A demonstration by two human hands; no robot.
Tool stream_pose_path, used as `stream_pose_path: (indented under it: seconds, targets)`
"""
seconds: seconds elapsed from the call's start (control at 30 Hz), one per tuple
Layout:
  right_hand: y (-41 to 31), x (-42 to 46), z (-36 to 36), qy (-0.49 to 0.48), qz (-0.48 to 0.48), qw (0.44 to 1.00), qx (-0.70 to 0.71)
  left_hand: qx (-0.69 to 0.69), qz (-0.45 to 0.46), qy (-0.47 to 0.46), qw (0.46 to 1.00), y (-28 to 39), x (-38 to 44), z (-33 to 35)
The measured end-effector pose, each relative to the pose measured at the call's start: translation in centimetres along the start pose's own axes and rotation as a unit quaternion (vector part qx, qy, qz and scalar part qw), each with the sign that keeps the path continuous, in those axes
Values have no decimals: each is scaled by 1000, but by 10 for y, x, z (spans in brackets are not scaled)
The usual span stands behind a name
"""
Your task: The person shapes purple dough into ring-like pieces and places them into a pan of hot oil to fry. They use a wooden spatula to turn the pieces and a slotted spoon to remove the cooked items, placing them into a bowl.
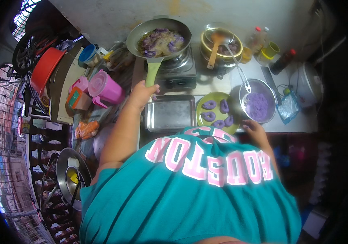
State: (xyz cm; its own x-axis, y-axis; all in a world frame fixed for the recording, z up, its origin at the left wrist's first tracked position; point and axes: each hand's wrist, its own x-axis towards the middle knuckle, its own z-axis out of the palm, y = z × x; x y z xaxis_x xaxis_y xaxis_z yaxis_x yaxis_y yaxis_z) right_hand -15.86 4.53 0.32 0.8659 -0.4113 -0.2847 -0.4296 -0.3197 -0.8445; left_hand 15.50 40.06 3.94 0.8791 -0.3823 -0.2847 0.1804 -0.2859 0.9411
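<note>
My left hand [143, 95] grips the green handle [153, 71] of a frying pan [134, 39]. Purple dough pieces [171, 46] fry in bubbling oil inside the pan, which is over a gas stove [180, 68]. Near the counter's front edge, my right hand [253, 126] has its fingers partly curled, just below a metal pot [274, 105] of purple dough [257, 105]. Whether that hand touches anything is unclear. Between my hands lie a bare metal tray [171, 114] and a green plate [200, 102] with several purple dough rings [208, 116].
Behind the plate, a wooden spatula [213, 56] and a strainer [230, 36] rest across a yellowish pot [206, 48]. Bottles [283, 62] and cups [271, 50] stand back right. A pink pitcher [106, 90] is left of my forearm. A blue plastic packet [289, 106] lies at right.
</note>
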Motion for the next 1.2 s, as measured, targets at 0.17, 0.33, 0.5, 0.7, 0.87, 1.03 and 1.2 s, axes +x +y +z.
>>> stream_pose_path:
  seconds: [0.17,0.33,0.5,0.7,0.87,1.03,1.2]
  targets:
    - [9,3,1,-7,-13,999,-32,60,18,-1,998,-17,2,6]
    - [26,4,3,-8,-14,1000,-3,36,31,10,999,-17,1,8]
    - [16,-1,5,-8,-12,1000,-9,46,26,10,999,-7,-6,10]
    - [23,1,1,-5,0,1000,13,19,12,-1,1000,-5,0,-8]
    - [15,-2,-3,9,-17,999,-37,-44,-28,-30,998,7,3,-23]
    - [11,0,-3,-1,-6,1000,-27,-38,-29,-35,998,11,2,-22]
    - [11,-1,0,-3,9,1000,-5,-26,-20,-35,999,3,-1,-15]
